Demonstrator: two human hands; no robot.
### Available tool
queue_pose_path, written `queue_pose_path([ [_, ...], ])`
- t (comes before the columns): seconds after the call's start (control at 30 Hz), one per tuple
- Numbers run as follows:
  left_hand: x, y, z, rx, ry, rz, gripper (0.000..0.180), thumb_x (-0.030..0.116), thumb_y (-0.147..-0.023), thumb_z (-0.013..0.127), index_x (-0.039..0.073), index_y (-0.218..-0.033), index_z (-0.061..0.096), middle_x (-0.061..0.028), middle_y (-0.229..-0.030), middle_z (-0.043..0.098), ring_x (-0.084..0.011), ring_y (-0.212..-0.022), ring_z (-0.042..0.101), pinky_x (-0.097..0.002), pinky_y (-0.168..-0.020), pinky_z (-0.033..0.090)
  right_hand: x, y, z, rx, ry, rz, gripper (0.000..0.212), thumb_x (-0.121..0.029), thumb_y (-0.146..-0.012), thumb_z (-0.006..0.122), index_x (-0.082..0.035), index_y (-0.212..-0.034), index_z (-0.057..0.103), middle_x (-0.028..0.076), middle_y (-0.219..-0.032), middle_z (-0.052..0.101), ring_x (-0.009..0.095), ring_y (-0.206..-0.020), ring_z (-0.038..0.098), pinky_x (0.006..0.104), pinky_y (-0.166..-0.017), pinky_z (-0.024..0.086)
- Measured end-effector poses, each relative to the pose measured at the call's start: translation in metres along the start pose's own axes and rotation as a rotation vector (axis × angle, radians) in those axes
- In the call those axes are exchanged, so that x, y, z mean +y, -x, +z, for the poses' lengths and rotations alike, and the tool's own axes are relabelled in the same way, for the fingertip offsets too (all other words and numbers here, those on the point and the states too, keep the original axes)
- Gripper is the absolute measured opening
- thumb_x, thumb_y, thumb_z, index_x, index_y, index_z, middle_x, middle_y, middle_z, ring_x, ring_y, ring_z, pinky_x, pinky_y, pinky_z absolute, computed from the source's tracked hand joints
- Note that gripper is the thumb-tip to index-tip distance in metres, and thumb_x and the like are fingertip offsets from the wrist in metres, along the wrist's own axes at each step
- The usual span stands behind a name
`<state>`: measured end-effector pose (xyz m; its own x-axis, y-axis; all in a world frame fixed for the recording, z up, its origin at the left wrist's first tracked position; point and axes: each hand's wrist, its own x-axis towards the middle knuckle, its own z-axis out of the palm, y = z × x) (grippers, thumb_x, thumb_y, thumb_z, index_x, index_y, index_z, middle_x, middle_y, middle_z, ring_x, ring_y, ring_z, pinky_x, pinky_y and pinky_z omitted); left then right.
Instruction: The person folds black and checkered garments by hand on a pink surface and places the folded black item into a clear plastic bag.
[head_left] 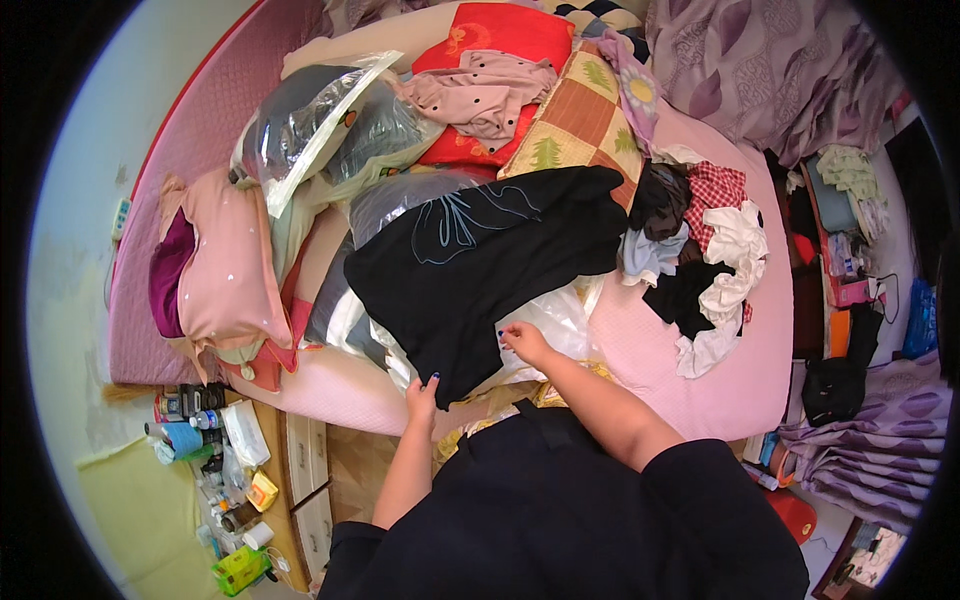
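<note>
A black garment (490, 265) with a blue bow-shaped line design lies spread over the things on the bed; its exact kind cannot be made out. My left hand (422, 398) grips its near lower edge, thumb on top and the other fingers partly hidden by cloth. At its right-hand edge, the curled fingers of my right hand (527, 343) pinch the fabric. Clear plastic bags (560, 320) show under and beside the garment.
Bagged bedding (310, 120) and a pink pillow (225, 265) lie to the left. Red cushions (490, 35) and a patterned pillow (580, 110) sit at the back. Crumpled clothes (715, 270) are heaped on the right. Bottles and packages crowd a wooden cabinet (275, 440) at lower left.
</note>
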<state>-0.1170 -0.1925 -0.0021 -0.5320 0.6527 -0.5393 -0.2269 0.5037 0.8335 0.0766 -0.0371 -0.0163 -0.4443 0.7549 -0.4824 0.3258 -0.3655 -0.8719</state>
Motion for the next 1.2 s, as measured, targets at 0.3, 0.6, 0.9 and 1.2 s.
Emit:
queue_pose_path([
  [0.3, -0.001, -0.004, -0.022, 0.17, -0.105, 0.096, 0.021, 0.003, -0.072, 0.06, -0.001, -0.09, 0.052, -0.0054, -0.086, 0.053, -0.0128, -0.078, 0.049, -0.0255, -0.073, 0.041, 0.016, -0.002, -0.139, 0.382, -0.209, 0.033, 0.021, -0.014, -0.081, 0.051, -0.004, -0.099, 0.05, 0.006, -0.08, 0.059, 0.014, -0.069, 0.057, 0.0257, -0.059, 0.044],
  [0.6, 0.091, 0.01, 0.075, 0.175, -0.642, 0.621, 0.025, 0.003, -0.065, 0.061, 0.001, -0.087, 0.05, -0.011, -0.082, 0.049, -0.0228, -0.076, 0.049, -0.0307, -0.069, 0.041, 0.017, -0.063, -0.264, 0.803, 0.036, -0.115, 0.034, -0.009, -0.075, 0.055, -0.007, -0.108, 0.047, 0.007, -0.08, 0.055, 0.014, -0.06, 0.055, 0.025, -0.054, 0.043],
  [0.9, 0.106, -0.032, 0.166, 0.204, -1.145, 0.471, 0.035, 0.008, -0.061, 0.066, 0.003, -0.092, 0.051, -0.0151, -0.1, 0.044, -0.0326, -0.09, 0.045, -0.0379, -0.077, 0.04, -0.011, -0.12, -0.301, 0.454, -0.186, 0.134, 0.024, -0.016, -0.079, 0.057, -0.003, -0.098, 0.048, 0.007, -0.065, 0.058, 0.011, -0.047, 0.054, 0.0234, -0.04, 0.04],
  [1.2, 0.103, -0.028, 0.164, 0.174, -1.13, 0.405, 0.016, 0.003, -0.07, 0.054, -0.002, -0.086, 0.051, -0.0167, -0.105, 0.05, -0.0341, -0.087, 0.053, -0.0382, -0.074, 0.044, -0.05, -0.1, -0.336, 0.371, 0.081, -0.011, 0.012, -0.013, -0.083, 0.051, -0.003, -0.077, 0.05, 0.002, -0.066, 0.056, 0.009, -0.054, 0.056, 0.0196, -0.048, 0.042],
])
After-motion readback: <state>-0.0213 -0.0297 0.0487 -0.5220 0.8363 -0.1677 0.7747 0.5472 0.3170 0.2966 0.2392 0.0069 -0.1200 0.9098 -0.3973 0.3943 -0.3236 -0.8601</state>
